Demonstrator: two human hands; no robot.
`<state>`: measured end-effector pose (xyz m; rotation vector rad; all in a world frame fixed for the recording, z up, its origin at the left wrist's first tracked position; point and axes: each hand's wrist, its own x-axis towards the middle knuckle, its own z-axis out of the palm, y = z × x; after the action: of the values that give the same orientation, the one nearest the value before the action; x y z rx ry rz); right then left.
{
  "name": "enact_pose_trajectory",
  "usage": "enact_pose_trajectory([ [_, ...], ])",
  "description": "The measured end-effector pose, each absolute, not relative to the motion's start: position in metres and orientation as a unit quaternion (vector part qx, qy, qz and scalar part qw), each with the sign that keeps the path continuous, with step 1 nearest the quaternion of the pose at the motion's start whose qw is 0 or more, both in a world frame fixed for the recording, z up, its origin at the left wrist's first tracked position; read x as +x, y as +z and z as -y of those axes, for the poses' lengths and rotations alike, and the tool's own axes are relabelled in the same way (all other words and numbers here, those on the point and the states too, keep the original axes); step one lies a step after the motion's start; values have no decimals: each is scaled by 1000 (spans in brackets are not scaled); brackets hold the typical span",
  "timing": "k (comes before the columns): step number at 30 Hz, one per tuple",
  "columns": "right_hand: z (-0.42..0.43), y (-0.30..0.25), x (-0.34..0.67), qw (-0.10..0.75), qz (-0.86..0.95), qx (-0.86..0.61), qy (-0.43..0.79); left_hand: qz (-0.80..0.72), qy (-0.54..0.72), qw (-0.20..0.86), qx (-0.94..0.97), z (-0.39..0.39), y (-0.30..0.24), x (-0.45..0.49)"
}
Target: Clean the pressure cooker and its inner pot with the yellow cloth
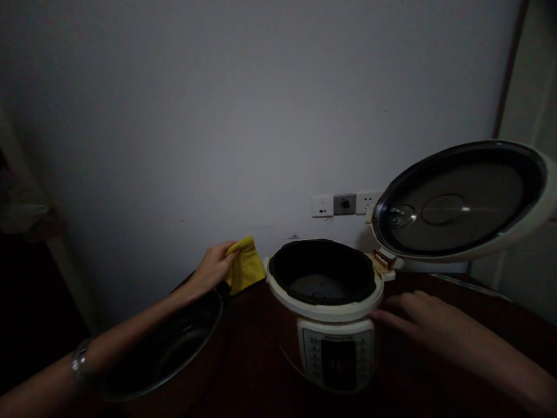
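Observation:
My left hand (pixel 215 264) pinches a yellow cloth (pixel 246 267), which hangs to the left of an electric pressure cooker (pixel 337 354). The cooker stands upright with its round lid (pixel 465 200) swung up to the right on a hinge. Its dark inside shows a round plate at the bottom. Against the right side of the cooker's pale rim (pixel 331 312) rests my right hand (pixel 413 316), thumb and fingers apart, holding nothing. Beneath my left forearm is a dark pot (pixel 195 354) with a shiny metal rim, partly hidden by the arm.
All of this stands on a dark red-brown table (pixel 248 360) against a pale wall (pixel 243 116). Wall sockets (pixel 322 206) sit behind the cooker. The raised lid takes up the space at the right. Dim light hides detail at the lower left.

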<state>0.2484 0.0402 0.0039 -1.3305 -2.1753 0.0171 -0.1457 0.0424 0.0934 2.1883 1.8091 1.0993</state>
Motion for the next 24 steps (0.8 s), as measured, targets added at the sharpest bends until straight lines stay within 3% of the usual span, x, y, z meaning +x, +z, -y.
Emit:
enact_pose_trajectory([
  [5,-39,12,249,233,834,-500,22,-509,323,87,793,-40,54,-117],
  [10,-38,16,248,205,835,-510,23,-488,362,67,791,-24,13,-100],
  [19,-13,36,238,235,834,-500,-9,-373,315,112,866,36,28,-69],
  [24,24,57,227,329,852,-403,53,-378,301,200,852,58,44,-37],
])
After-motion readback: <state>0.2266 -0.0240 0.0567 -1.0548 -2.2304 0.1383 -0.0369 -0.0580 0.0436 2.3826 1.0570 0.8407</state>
